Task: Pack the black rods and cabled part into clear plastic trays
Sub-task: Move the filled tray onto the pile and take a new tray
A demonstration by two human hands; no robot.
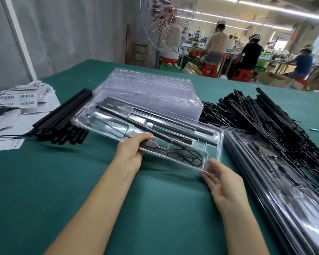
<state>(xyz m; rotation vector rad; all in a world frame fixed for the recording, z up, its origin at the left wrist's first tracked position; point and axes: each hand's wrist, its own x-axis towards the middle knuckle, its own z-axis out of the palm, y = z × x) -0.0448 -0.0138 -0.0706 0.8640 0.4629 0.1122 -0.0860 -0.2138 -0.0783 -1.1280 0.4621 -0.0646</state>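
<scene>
A clear plastic tray (213, 144) is lifted slightly above the green table, tilted. Black rods (182, 126) lie in its long slots, and a cabled part (184, 155) with a coiled black wire sits in its near compartment. My left hand (133, 153) grips the tray's near long edge, fingers over the rim. My right hand (221, 183) holds the tray's near right corner with spread fingers under it.
A stack of empty clear trays (155, 89) stands behind. Loose black rods (63, 120) lie at left, beside barcode labels (17, 100). A heap of cabled parts (256, 116) fills the right. Packed trays (284, 181) lie at right front. A fan (166, 24) and seated workers are beyond.
</scene>
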